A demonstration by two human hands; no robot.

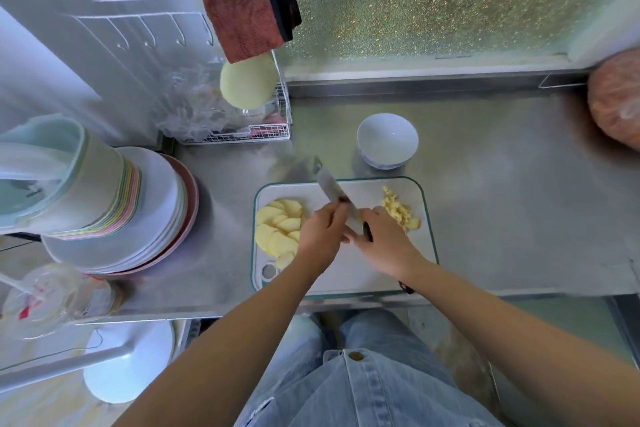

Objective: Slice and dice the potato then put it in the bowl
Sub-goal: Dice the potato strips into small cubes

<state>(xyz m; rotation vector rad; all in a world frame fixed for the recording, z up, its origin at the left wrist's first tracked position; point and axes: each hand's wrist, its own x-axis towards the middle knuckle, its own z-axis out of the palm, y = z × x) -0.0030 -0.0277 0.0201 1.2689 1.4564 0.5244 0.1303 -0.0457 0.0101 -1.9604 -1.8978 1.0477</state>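
A white cutting board (pixel 346 274) with a green rim lies on the steel counter. Several pale yellow potato slices (pixel 277 229) lie fanned on its left side. A small heap of diced potato (pixel 401 211) sits at its right. My right hand (pixel 384 246) grips the dark handle of a knife (pixel 329 185), whose blade points up and left over the board. My left hand (pixel 318 236) is beside it, with its fingers resting against the flat of the blade. Just behind the board stands a white bowl (pixel 388 140) with nothing in it.
A stack of plates (pixel 152 218) and cups stands at the left, with a wire rack (pixel 263 130) holding plastic bags behind it. A reddish cloth (pixel 249 21) hangs above. A bagged orange mass (pixel 616 107) sits at the far right. A glass jar (pixel 52 298) stands at the front left.
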